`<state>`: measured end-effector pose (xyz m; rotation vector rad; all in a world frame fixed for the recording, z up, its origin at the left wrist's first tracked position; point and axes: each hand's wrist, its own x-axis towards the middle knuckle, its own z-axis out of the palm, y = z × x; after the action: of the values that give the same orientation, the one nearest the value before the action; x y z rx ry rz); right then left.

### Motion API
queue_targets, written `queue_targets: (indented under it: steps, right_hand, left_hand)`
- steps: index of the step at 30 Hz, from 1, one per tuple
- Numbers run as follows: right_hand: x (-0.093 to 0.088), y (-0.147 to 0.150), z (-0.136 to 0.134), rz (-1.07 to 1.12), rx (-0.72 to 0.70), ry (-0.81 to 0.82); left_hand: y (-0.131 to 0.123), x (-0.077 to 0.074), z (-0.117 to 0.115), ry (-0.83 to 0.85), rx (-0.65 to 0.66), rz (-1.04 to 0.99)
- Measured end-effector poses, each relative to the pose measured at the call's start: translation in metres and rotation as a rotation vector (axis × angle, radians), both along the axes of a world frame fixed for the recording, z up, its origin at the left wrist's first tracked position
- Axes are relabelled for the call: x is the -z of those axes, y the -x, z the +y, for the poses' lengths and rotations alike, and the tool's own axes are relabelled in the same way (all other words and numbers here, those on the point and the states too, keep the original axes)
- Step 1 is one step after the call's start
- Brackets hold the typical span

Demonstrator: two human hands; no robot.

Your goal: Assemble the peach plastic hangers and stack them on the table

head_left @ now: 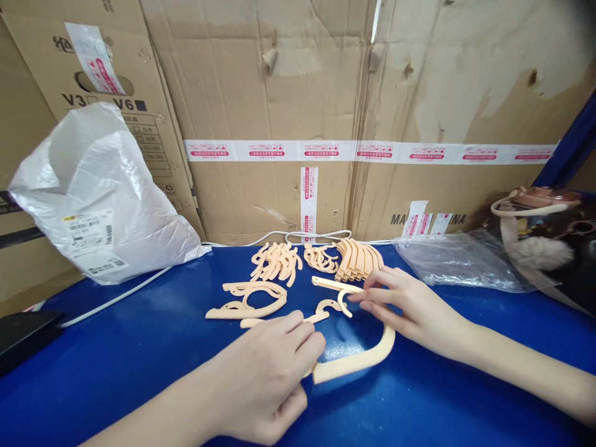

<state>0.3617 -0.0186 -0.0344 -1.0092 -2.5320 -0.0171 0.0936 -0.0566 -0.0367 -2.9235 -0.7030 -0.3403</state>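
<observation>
White plastic bag (100, 192), taped cardboard boxes (298, 93), clear bag (460, 261)

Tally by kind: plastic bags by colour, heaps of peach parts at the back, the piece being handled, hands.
White opaque plastic bag: 1
Clear plastic bag: 1
Heaps of peach curved plastic parts: 3
Large peach curved plastic piece, being handled: 1
Left hand and right hand: 2
Total: 8
</observation>
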Motion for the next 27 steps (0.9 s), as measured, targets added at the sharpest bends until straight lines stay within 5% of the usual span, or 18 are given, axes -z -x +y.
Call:
queue_targets:
  steps: [7,16,27]
  right_hand:
    - [0.003,-0.003,0.005,-0.048,0.033,0.052]
    - [0.011,-0.001,0.006,-0.014,0.091,0.080]
    - [0.014,0.003,0.001,-0.039,0.166,0.041]
  left_hand:
    - [0.002,0.000,0.007,0.005,0.023,-0.101]
    - [-0.005,0.007,0.009,-0.091,-0.128,-0.062]
    - [-0.006,0.007,0.002,0.407,-0.106,-0.161]
